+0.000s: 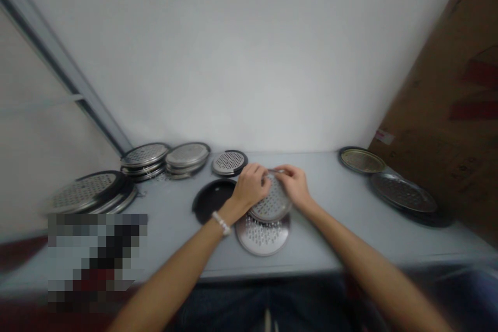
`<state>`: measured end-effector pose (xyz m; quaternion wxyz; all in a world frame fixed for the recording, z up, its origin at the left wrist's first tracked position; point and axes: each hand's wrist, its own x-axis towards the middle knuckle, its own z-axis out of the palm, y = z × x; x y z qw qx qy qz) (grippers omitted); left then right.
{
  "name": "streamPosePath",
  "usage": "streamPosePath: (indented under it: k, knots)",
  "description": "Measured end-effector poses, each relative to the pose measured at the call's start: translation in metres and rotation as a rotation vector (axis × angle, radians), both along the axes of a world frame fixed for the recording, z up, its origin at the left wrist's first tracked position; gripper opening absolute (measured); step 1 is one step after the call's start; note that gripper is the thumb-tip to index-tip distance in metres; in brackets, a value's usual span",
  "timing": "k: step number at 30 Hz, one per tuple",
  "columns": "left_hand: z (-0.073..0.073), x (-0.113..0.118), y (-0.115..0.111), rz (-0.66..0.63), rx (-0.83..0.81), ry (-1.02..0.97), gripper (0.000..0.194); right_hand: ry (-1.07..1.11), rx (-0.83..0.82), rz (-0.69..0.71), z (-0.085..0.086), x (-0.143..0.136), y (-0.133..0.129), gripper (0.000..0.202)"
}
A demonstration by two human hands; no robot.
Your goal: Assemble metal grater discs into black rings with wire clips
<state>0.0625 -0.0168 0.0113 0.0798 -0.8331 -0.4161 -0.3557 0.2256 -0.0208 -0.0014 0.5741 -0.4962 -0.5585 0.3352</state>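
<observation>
Between my two hands is a round metal grater disc (271,202), tilted up, its face dotted with small holes. My left hand (252,185), with a pale bracelet at the wrist, has its fingers curled on the disc's upper left edge. On the upper right edge my right hand (292,182) pinches the rim. Below it a second grater disc (262,241) lies flat on the table, partly covered by the held one. A round black dish (212,199) sits just left, partly hidden by my left hand.
Grater discs with black rims stand in stacks at the left (87,192) and back left (146,158), (187,158). One disc (229,163) lies near the wall. More discs (362,161), (404,193) lie right, beside a cardboard box (439,114). The table's front edge (311,272) is close.
</observation>
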Motion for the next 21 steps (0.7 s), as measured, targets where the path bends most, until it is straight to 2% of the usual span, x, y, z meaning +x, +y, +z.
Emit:
streamPosePath:
  k: [13,21]
  knots:
    - [-0.0008,0.0028,-0.0015,0.059,0.011,0.053,0.009,0.015,-0.005,0.007,0.0012,-0.0004,-0.0001,0.023]
    - [0.0028,0.0028,-0.0031,0.048,-0.029,0.024,0.012,0.010,-0.003,-0.007,0.0010,-0.0002,-0.0003,0.024]
